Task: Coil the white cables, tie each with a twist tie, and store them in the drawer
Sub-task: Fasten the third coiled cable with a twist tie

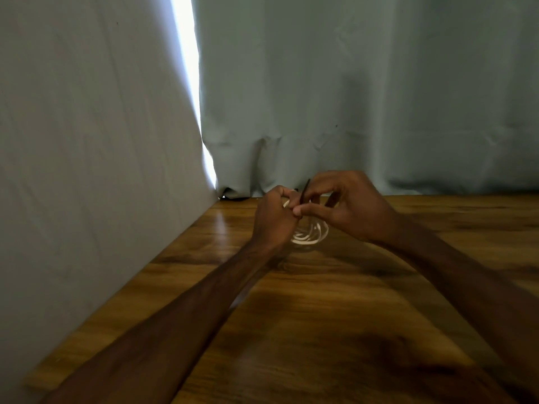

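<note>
our left hand (pixel 274 221) grips the coiled white cable (pixel 309 235), right hand (pixel 351 209) pinches the twist tie (pixel 305 190); curtain (pixel 320 112) close behind, table (pixel 320 316) open nearer.

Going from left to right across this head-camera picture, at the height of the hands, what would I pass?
Pale grey wall panel → left hand → thin dark twist tie → right hand. The coiled white cable sits under both hands, so it has no clear place in the order.
</note>
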`<action>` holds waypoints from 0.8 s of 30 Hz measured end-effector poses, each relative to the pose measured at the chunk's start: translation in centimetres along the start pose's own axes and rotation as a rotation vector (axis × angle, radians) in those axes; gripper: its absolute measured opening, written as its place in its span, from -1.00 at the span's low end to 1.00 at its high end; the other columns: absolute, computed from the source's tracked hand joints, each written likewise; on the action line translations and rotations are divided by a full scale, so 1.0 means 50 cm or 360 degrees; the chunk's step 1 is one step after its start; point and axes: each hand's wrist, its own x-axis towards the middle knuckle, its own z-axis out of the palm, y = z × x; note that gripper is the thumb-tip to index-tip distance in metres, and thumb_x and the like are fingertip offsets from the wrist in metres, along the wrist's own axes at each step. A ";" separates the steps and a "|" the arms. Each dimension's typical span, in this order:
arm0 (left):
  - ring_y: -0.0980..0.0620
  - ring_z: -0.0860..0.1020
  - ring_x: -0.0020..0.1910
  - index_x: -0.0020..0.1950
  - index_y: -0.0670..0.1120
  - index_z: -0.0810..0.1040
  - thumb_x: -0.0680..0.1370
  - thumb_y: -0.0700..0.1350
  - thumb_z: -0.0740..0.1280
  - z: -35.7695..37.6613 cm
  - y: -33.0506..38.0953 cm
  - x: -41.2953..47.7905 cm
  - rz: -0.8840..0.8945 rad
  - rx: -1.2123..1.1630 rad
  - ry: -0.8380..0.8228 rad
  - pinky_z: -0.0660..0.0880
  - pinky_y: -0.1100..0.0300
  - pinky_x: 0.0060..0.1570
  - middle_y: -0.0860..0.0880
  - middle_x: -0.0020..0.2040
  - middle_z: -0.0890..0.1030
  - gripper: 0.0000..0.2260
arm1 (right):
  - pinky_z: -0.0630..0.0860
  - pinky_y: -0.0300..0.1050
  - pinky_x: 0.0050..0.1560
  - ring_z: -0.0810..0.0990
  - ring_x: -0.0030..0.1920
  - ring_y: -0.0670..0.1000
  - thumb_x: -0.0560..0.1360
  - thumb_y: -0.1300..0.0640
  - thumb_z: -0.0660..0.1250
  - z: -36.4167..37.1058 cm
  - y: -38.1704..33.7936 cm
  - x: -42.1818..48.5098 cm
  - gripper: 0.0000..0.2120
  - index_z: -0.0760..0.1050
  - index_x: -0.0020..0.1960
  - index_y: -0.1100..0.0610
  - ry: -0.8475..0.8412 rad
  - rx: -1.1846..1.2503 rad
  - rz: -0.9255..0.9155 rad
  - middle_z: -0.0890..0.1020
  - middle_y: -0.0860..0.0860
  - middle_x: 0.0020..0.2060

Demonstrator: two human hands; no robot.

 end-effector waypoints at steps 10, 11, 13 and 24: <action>0.13 0.53 -0.40 -0.03 -0.06 0.58 0.66 -0.05 0.27 0.035 0.031 -0.029 0.0100 -0.0209 -0.0296 0.47 0.13 -0.34 0.09 -0.29 0.60 -0.85 | 0.68 -0.12 -0.26 0.72 -0.22 0.06 0.49 0.22 0.51 -0.060 0.040 -0.015 -0.90 0.71 -0.05 0.26 0.0372 0.0645 0.0612 0.76 0.10 -0.10; 0.14 0.52 -0.42 -0.03 -0.06 0.58 0.66 -0.07 0.27 0.036 0.034 -0.031 0.0097 -0.0228 -0.0299 0.46 0.15 -0.36 0.09 -0.32 0.59 -0.85 | 0.68 -0.11 -0.24 0.73 -0.21 0.06 0.49 0.21 0.51 -0.063 0.046 -0.020 -0.89 0.70 -0.05 0.27 0.0377 0.0681 0.0675 0.76 0.10 -0.11; 0.12 0.51 -0.45 -0.04 -0.07 0.58 0.66 -0.09 0.28 0.038 0.041 -0.035 0.0101 -0.0295 -0.0294 0.45 0.16 -0.38 0.08 -0.36 0.59 -0.86 | 0.67 -0.12 -0.21 0.73 -0.23 0.07 0.51 0.17 0.50 -0.063 0.054 -0.026 -0.84 0.69 -0.05 0.29 0.0363 0.0753 0.0797 0.75 0.12 -0.17; 0.12 0.69 -0.34 0.00 -0.22 0.51 0.68 -0.17 0.28 0.042 0.083 -0.068 0.0311 -0.0328 -0.0102 0.55 0.29 -0.38 -0.06 -0.23 0.67 -0.87 | 0.56 0.35 0.20 0.69 0.01 0.40 0.55 -0.04 0.44 -0.039 0.043 -0.025 -0.61 0.69 -0.02 0.32 0.0073 0.0799 0.1144 0.72 0.32 -0.11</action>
